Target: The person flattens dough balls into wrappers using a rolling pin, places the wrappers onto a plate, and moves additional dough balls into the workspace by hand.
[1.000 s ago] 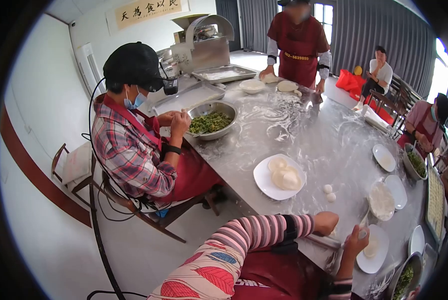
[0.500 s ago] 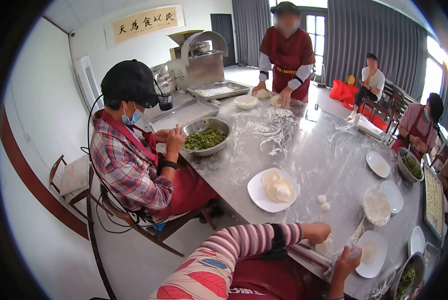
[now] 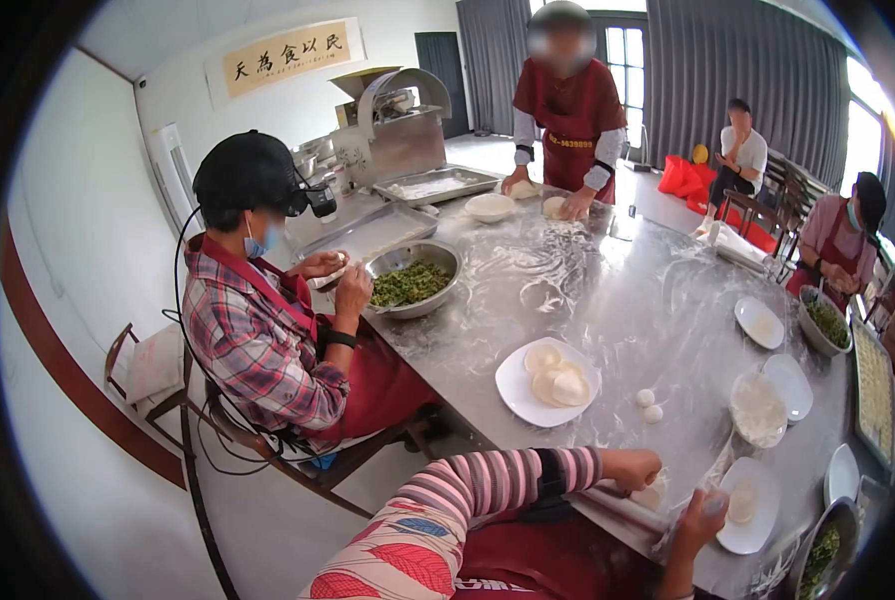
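My left hand (image 3: 630, 468), below a striped sleeve, is closed with its fingers at the edge of a thin round dough wrapper (image 3: 652, 496) on the steel table. My right hand (image 3: 702, 522) grips one end of a pale rolling pin (image 3: 626, 508), which lies along the near table edge beside the wrapper. Part of the pin is hard to make out. Just right of my right hand, a white plate (image 3: 758, 532) bears a flat wrapper (image 3: 743, 502). Beyond my left hand, another plate (image 3: 513, 385) carries several wrappers (image 3: 560, 382). Two dough balls (image 3: 649, 404) lie on the table.
A floury bowl (image 3: 760, 410) and more plates (image 3: 790, 388) stand at right, with a bowl of green filling (image 3: 823, 560) near the corner. At left, a seated co-worker (image 3: 258, 330) works beside another filling bowl (image 3: 411, 280). Across the floury table (image 3: 568, 290), a standing person (image 3: 571, 110) handles dough.
My right hand has shifted slightly right and down; my left hand stays at the wrapper. The co-worker at left has moved both hands apart beside the bowl. The view has tilted a little.
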A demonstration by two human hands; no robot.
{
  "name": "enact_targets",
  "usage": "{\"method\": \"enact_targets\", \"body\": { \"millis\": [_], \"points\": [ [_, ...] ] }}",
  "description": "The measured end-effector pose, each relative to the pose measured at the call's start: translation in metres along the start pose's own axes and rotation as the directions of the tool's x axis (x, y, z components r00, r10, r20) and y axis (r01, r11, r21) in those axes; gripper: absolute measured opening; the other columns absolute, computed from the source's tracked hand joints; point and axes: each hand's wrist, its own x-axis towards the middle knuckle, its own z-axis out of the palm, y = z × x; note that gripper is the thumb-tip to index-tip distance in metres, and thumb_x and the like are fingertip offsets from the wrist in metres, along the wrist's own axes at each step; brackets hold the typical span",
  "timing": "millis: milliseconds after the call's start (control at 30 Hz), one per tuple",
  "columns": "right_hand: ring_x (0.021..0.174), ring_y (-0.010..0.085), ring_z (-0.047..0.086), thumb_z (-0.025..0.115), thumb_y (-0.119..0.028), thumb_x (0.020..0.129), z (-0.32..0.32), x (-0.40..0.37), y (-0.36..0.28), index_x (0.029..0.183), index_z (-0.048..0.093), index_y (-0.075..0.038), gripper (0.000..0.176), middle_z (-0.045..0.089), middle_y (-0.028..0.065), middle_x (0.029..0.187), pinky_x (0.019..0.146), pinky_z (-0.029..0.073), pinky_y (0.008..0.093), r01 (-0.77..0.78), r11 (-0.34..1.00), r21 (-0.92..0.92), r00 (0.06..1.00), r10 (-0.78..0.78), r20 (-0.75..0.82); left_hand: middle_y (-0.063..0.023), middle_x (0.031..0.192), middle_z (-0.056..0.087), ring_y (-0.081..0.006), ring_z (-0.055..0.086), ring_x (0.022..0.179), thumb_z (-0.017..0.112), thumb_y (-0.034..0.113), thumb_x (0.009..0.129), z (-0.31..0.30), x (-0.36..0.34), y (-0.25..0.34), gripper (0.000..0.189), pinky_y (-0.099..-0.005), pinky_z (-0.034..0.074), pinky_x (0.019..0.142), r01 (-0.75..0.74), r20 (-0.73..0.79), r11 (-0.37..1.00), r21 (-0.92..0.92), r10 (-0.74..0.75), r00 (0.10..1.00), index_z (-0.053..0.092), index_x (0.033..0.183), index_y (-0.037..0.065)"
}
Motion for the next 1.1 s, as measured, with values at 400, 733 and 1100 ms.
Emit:
{"method": "enact_targets", "body": {
  "millis": [400, 733, 1100],
  "points": [
    [0.054, 0.019, 0.04, 0.061, -0.002, 0.075, -0.003, -0.004, 0.003, 0.074, 0.042, -0.001, 0.019, 0.044, 0.0075, 0.06, 0.052, 0.037, 0.0328, 0.195, 0.972, -0.134, 0.976, -0.205, -0.069, -0.02, 0.063, 0.057, -0.0359, 0.057, 0.061, 0.058, 0.008, 0.06, 0.013, 0.009, -0.011, 0.007, -0.0428, 0.043, 0.056, -0.049, 0.007, 0.982, 0.18, 0.048, 0.999, 0.06, 0.061, 0.002],
    [0.056, 0.0234, 0.043, 0.063, -0.004, 0.074, -0.01, -0.003, 0.01, 0.074, 0.043, 0.0, 0.021, 0.046, 0.0096, 0.062, 0.056, 0.039, 0.0346, 0.474, 0.806, -0.356, 0.853, -0.521, -0.044, -0.0232, 0.075, 0.06, -0.0364, 0.059, 0.07, 0.057, 0.011, 0.062, -0.002, 0.008, 0.009, 0.019, -0.0417, 0.044, 0.059, -0.016, 0.038, 0.967, 0.255, 0.006, 0.999, 0.062, 0.075, -0.002],
    [0.055, 0.0265, 0.047, 0.064, -0.005, 0.075, -0.002, 0.004, -0.002, 0.079, 0.048, 0.001, 0.018, 0.049, 0.0119, 0.06, 0.054, 0.039, 0.0377, 0.462, 0.819, -0.341, 0.873, -0.488, 0.01, -0.0254, 0.076, 0.06, -0.0381, 0.059, 0.073, 0.055, 0.01, 0.065, 0.011, 0.016, 0.007, 0.018, -0.0435, 0.045, 0.062, 0.022, 0.025, 0.974, 0.224, -0.028, 0.999, 0.062, 0.075, -0.003]
  ]
}}
